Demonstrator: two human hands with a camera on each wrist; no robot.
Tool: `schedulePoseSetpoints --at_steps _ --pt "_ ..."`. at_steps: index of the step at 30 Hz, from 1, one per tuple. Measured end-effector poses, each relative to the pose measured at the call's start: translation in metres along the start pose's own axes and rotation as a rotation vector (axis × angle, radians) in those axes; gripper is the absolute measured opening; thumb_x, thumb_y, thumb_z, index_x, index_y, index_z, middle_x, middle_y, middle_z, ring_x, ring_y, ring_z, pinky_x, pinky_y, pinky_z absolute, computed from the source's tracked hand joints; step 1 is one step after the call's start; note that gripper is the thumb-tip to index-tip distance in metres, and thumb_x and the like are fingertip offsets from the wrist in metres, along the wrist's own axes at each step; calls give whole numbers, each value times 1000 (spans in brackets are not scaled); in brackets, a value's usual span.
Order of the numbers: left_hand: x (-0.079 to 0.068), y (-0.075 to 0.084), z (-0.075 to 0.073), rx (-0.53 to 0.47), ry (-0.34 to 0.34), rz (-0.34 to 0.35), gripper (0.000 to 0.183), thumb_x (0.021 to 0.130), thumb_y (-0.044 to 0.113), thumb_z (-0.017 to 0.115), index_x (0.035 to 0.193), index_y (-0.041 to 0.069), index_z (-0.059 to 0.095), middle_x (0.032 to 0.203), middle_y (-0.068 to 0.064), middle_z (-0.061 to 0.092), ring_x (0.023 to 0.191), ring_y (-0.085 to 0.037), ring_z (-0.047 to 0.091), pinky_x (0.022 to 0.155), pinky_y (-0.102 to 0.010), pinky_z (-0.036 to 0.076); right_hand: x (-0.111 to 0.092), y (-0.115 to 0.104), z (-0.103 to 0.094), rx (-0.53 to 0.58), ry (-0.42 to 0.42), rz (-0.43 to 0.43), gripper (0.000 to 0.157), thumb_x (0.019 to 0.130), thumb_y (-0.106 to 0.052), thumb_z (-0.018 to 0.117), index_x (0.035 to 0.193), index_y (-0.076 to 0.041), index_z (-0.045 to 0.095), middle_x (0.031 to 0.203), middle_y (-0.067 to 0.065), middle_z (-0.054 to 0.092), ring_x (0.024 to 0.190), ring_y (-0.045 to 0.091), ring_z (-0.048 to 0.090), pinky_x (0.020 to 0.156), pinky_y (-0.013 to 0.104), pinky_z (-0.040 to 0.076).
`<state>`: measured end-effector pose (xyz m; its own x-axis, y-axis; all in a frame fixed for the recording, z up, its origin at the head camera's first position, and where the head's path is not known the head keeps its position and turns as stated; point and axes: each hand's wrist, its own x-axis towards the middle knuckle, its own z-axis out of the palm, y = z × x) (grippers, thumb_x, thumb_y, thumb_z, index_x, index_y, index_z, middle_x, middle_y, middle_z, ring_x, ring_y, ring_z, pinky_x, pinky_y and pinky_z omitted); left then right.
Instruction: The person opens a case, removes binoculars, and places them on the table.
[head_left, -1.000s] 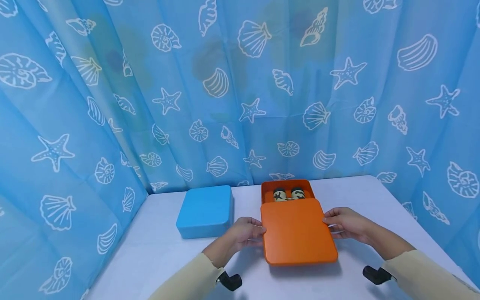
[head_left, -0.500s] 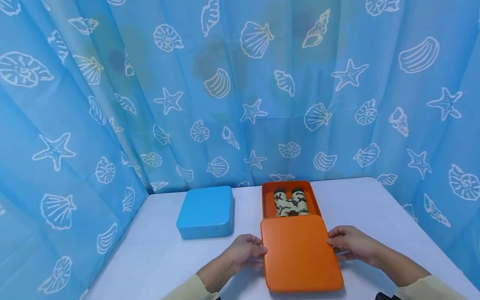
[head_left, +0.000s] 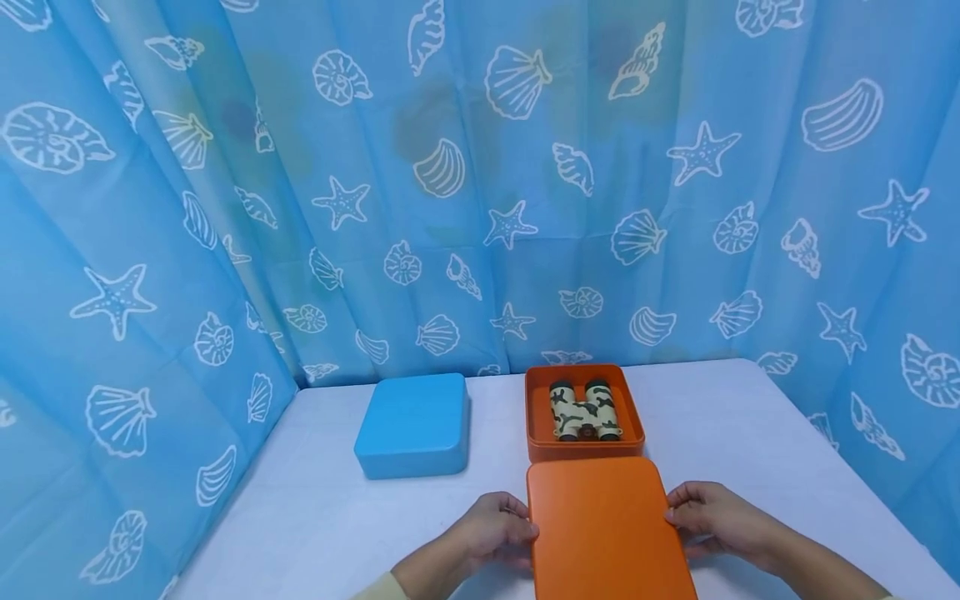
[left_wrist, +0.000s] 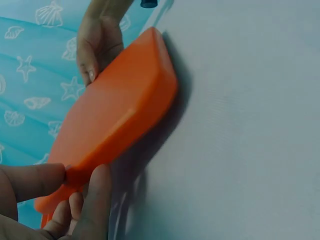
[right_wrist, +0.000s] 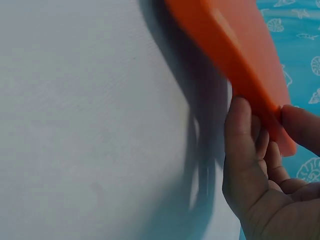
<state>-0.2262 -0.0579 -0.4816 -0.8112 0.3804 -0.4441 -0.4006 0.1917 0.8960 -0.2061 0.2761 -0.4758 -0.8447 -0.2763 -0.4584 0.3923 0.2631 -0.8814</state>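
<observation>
An orange lid point(head_left: 603, 529) is held level by both hands, in front of the orange box point(head_left: 585, 451). My left hand point(head_left: 491, 529) pinches its left edge, thumb on top and fingers underneath. On the opposite edge my right hand point(head_left: 720, 521) grips it the same way. Both wrist views show the lid point(left_wrist: 115, 110) above the white cloth with its shadow below, and the thumb and fingers point(right_wrist: 240, 135) on its rim. Inside the uncovered box lie camouflage-patterned binoculars point(head_left: 585, 410), their black-ended barrels toward the back.
To the left of the orange box stands a closed light blue box point(head_left: 411, 425). The white tablecloth point(head_left: 322, 517) covers the table. Behind and beside it hangs a blue curtain point(head_left: 465, 208) printed with white shells and starfish.
Both hands have drawn the orange lid off the box and toward the person. The binoculars, mostly covered before, now show whole. The blue box has stayed where it was.
</observation>
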Motion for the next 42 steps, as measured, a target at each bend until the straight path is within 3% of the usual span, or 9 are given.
schedulePoseSetpoints --at_steps 8,15,31,42 --pt "1 -2 3 17 -18 -44 19 79 3 62 96 3 53 86 -12 61 74 -22 63 63 -35 53 -2 6 1 -20 44 44 45 81 -25 64 111 4 47 91 12 56 79 23 55 73 39 50" --pt "0 -5 4 43 -9 -27 17 79 1 62 93 2 53 83 -13 61 71 -22 63 60 -35 53 0 9 6 -73 81 67 39 80 -23 65 106 2 50 87 11 55 76 20 55 69 36 51" --pt "-1 -4 4 329 26 34 14 76 6 68 83 3 56 70 -10 62 58 -20 62 50 -33 52 5 9 21 -279 159 98 28 80 -20 66 97 0 55 78 7 57 65 18 55 58 29 51" --pt "5 -3 8 517 66 1 16 76 13 70 77 6 56 66 -9 60 56 -19 60 49 -30 50 2 9 25 -393 175 69 20 82 -18 63 92 -2 55 74 7 56 63 19 53 57 29 50"
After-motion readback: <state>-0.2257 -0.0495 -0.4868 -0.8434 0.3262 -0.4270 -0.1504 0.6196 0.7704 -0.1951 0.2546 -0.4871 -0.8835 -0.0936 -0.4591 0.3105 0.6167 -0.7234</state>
